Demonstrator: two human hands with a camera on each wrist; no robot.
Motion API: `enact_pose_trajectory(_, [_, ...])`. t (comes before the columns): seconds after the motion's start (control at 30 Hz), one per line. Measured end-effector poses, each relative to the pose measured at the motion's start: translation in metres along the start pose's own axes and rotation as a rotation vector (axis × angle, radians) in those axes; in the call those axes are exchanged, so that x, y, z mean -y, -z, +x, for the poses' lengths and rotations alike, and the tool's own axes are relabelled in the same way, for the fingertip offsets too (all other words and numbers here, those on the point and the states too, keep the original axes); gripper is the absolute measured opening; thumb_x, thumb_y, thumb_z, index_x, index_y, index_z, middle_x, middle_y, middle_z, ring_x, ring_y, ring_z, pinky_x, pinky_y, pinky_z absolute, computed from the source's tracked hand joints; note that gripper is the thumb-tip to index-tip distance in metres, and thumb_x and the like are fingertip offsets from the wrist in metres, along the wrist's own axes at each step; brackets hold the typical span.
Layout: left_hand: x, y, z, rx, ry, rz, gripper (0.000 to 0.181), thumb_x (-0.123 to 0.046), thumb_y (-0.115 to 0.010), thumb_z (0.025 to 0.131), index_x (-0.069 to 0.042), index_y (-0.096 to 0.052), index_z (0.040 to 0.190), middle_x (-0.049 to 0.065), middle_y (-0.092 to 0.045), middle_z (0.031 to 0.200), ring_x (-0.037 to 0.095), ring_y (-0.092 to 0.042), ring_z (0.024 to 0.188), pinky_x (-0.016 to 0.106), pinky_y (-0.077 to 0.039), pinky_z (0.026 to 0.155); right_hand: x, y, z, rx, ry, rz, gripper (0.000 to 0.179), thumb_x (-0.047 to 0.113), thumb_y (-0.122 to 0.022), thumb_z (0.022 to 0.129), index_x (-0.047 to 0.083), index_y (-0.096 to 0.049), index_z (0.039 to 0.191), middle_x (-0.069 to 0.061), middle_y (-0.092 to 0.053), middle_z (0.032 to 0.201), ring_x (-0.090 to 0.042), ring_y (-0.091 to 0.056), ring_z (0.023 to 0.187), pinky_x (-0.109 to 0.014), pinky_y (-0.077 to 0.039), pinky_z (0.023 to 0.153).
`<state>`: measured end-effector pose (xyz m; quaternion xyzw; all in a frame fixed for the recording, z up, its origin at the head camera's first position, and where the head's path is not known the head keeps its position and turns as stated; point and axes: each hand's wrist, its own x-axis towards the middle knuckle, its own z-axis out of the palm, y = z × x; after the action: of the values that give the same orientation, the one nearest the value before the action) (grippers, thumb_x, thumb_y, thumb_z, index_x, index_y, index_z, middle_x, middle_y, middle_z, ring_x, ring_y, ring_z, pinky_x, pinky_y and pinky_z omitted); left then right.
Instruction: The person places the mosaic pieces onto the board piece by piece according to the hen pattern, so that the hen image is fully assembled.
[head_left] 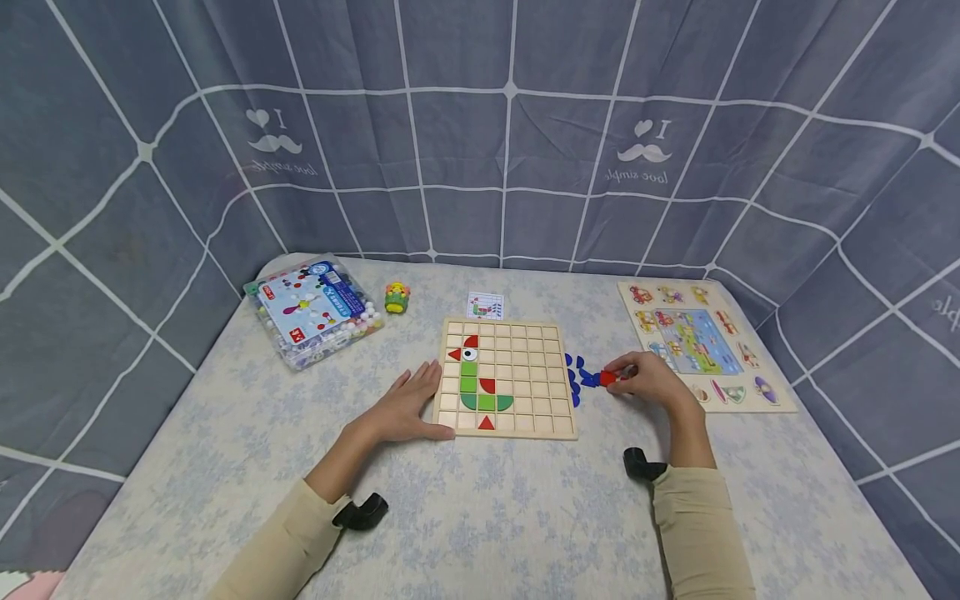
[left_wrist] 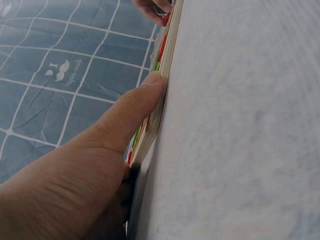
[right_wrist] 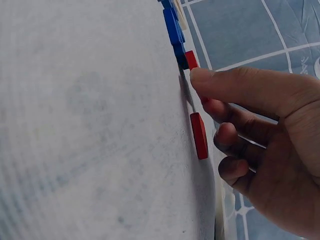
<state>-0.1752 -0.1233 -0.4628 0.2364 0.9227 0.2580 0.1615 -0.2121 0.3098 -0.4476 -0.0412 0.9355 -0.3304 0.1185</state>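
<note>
Curtain [head_left: 465, 142]: "I", a heart and a moustache above "love simple", mirror-reversed, legible at two places on the back (a cut-off piece of script shows far right). Clear case [head_left: 311, 304], left: lettering on its blue band and red patches, too small to read.

Small figurine [head_left: 397, 298] beside bead case [head_left: 311, 304]

Backdrop: grey-blue curtain [head_left: 465, 142], white grid lines, mirrored mustache prints [head_left: 644, 153].
Surface [head_left: 517, 508]: pale cover, faint blue floral pattern.
</note>
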Motion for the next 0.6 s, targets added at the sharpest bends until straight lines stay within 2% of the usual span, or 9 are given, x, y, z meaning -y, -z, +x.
enact_pose_trajectory(0.23, [0.0,0.0,0.0,0.001,-0.002,-0.005,0.115,-0.056,-0.074,0.078,-0.001,-0.009,0.156,0.015,-0.005,0.165,0.031,-0.003,0.153,0.054,-0.003,0.123,0.007,-0.001,-0.002,0.0,0.044,-0.005,0.034,0.015,-0.077,0.08,0.001,-0.072,0.111,-0.013,-0.068,0.093,-0.016,-0.051,0.065,-0.027,-0.044,0.055])
enact_pose_trajectory(0.37, [0.001,-0.001,0.001,0.001,0.002,0.004,0.115,-0.056,-0.074,0.078,-0.002,-0.009,0.156,0.015,-0.005,0.165,0.031,-0.003,0.153,0.053,-0.004,0.123,0.011,-0.001,-0.002,-0.012,0.061,-0.022,0.035,0.016,-0.079,0.079,0.002,-0.073,0.11,-0.01,-0.066,0.088,-0.015,-0.047,0.063,-0.027,-0.041,0.052])
enact_pose_trajectory(0.6, [0.0,-0.001,0.001,0.002,0.003,-0.003,0.116,-0.056,-0.074,0.078,-0.001,-0.009,0.156,0.015,-0.005,0.165,0.031,-0.003,0.153,0.054,-0.004,0.123,0.022,-0.007,0.001,-0.009,0.069,-0.029,0.034,0.015,-0.079,0.077,0.003,-0.073,0.108,-0.009,-0.066,0.089,-0.015,-0.045,0.067,-0.026,-0.039,0.056])
